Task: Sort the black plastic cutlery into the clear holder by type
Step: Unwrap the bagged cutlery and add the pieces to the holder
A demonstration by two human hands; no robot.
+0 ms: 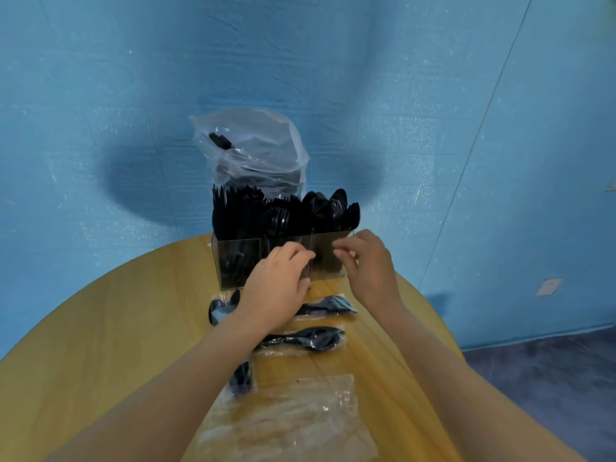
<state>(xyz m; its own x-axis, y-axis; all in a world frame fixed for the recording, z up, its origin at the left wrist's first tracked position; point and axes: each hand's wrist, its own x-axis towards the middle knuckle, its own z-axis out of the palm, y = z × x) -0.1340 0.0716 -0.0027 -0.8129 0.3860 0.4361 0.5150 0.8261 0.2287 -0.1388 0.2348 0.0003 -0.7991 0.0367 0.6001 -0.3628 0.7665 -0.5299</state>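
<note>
your clear holder point(237, 261) sits at the far edge of the round wooden table point(100, 328), three compartments across: knives in the left one, forks in the middle, spoons in the right, all packed w/ black handles down. behind the holder a clear plastic bag point(250, 151) stands against the blue wall point(100, 95), more cutlery inside.

both hands are up at the holder's near face. your left hand point(276, 288) has fingers curled toward the middle/right divider; your right hand point(366, 261) has fingers bent just in front of the spoon compartment. can't tell if either pinches anything, the frame's blurred there and nothing dark shows btwn the fingertips.

just in front of the holder lie wrapped pieces: a wrapped fork point(328, 305) nearest it, a wrapped spoon point(306, 338) a bit closer to you, another spoon point(218, 310) left of your wrist, and one more dark piece point(241, 378) under your left forearm. empty wrappers point(293, 421) pile up nearest you.

risks, imo: the holder's crammed, so forcing one more in could jam it or pop others out. it's light and near the table's far edge, so a push from both hands could slide or tip it. your forearm could sweep the loose pieces off. wrapped items blur type, so check before dropping.
</note>
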